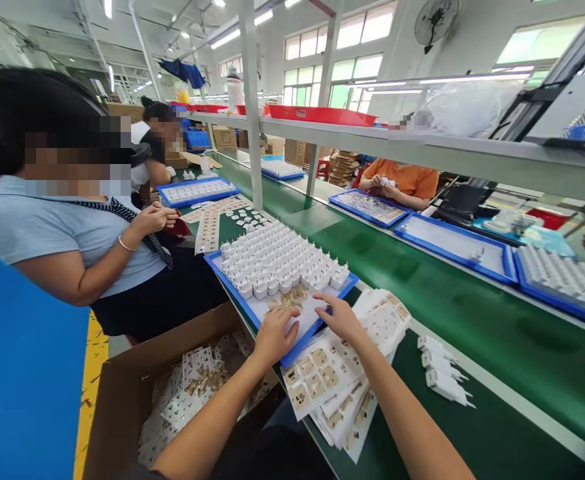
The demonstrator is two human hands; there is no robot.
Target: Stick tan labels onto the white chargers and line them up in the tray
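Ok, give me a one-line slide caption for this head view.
Both hands, left and right, rest on a blue plastic tray of white plug adapters beside a green conveyor belt.

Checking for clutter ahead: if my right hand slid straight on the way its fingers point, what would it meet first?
Probably the small tan pieces on the blue tray just beyond the right hand, then the white plugs.

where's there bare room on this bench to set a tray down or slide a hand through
Bare green belt lies beyond the three loose white plugs, up to the far row of blue trays. Another bare patch sits between the full plug tray and the shelf post. It is crowded near both hands: tray front and label sheets.
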